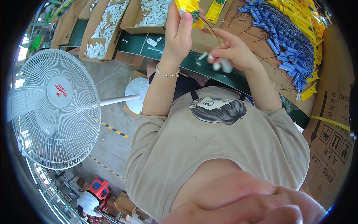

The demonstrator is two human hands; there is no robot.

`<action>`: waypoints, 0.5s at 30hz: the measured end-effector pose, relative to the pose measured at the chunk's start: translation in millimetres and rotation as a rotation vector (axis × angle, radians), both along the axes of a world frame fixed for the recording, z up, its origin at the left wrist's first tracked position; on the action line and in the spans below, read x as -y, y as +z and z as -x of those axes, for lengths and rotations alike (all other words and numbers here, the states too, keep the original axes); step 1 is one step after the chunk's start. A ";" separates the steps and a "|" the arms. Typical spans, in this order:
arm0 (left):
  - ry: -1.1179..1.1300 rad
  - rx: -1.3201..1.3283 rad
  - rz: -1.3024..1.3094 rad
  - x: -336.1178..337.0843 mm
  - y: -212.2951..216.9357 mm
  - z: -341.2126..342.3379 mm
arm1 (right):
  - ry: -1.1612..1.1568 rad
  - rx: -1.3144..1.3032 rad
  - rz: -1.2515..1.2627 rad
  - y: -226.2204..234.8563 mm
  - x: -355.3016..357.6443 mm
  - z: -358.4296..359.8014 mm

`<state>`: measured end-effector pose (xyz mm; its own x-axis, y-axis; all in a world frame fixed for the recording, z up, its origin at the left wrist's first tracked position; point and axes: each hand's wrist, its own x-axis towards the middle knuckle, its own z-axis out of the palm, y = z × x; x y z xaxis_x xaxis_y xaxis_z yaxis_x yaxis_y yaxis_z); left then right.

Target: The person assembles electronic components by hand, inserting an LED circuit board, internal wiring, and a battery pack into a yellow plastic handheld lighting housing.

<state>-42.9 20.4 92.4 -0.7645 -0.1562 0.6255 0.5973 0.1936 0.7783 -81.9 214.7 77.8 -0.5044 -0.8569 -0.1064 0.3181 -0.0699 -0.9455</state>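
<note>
Near the top middle, my left hand grips a yellow plastic housing, the thumb pressed on its near side. A green part shows at the housing's opening, and thin red and dark wires hang out of it. These wires run to my right hand, whose curled fingers pinch near their lower end. White covers sit on some of its fingertips, slightly blurred. Just beyond my hands lies another yellow housing. A small white piece rests on the dark green bench beneath my right hand.
Cardboard trays of small white parts stand at the far left. Blue wired cylinders and yellow parts pile up on the right, beside a large carton. A white standing fan is on my left; behind it, a person near a red stool.
</note>
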 end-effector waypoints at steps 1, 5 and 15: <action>0.050 0.017 -0.013 3.3 -4.4 0.6 | 0.003 0.003 0.001 4.0 -8.8 1.0; 0.165 0.151 0.270 8.6 -15.5 -6.0 | -0.020 0.069 0.189 11.5 -38.9 19.7; -0.363 0.456 -0.165 -18.2 -52.0 -19.5 | -0.014 0.024 0.227 6.4 -30.1 34.5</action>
